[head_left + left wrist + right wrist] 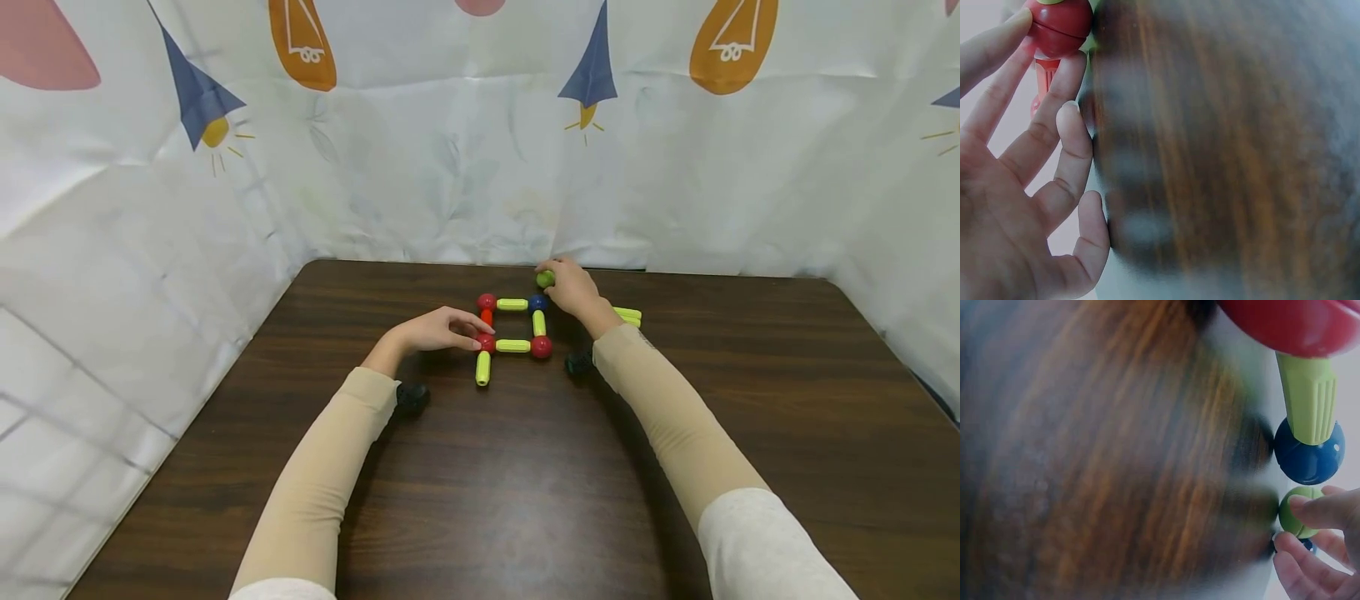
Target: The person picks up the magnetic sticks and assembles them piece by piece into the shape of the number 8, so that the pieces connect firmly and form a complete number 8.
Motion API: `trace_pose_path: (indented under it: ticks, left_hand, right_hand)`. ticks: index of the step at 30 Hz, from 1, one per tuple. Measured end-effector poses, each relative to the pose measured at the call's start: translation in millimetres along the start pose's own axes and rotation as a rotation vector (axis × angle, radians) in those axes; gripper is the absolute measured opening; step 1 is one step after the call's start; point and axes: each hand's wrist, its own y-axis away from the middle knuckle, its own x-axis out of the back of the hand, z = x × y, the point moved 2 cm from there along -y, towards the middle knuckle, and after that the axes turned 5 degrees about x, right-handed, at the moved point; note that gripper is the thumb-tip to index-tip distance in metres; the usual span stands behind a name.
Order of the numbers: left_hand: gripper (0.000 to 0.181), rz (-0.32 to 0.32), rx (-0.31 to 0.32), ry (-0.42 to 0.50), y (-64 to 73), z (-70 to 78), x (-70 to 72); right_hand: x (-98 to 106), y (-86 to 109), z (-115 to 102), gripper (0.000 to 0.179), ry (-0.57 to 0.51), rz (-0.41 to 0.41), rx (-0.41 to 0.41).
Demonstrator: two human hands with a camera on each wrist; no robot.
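Observation:
A square of rods and balls lies flat on the dark table. My left hand (442, 329) pinches its near-left red ball (1063, 28) between thumb and fingers. From that ball, a yellow-green rod (483, 368) points toward me, and a red rod (487, 317) runs back to another red ball (487, 302). The far-right corner is a blue ball (1310, 453), the near-right one a red ball (541, 347). Just beyond the blue ball, my right hand (573, 290) holds a green ball (1300, 511) by the fingertips, low over the table.
Loose yellow-green rods (628, 317) lie right of the square, partly behind my right wrist. Another small blue ball (1310, 545) peeks out behind the green one in the right wrist view. A patterned white curtain (465, 183) hangs along the table's far edge.

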Motion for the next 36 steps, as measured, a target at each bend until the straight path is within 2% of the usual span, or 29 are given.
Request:
trace_pose_path:
  ticks: [12, 18, 25, 29, 36]
  left_hand:
    - [0.037, 0.0, 0.003, -0.01, -1.2, -0.6, -2.4]
    - [0.037, 0.005, 0.008, 0.029, -0.7, 1.3, -1.9]
    - [0.037, 0.012, 0.013, 0.023, 1.5, 0.4, -1.5]
    - [0.037, 0.01, 0.0, 0.019, 1.1, 1.7, -1.7]
    - [0.037, 0.009, 0.015, 0.028, 0.7, 1.3, -1.4]
  right_hand:
    - [0.4, 3.5, 3.0, 0.042, -0.01, 0.022, 0.007]
    - [7.3, 5.7, 1.8, 0.042, -0.018, 0.052, 0.031]
    - [14.4, 11.7, 1.5, 0.045, -0.069, 0.06, 0.047]
    - [18.2, 16.1, 6.3, 0.045, -0.08, 0.078, 0.049]
    - [26.7, 27.0, 8.9, 0.044, -0.087, 0.101, 0.067]
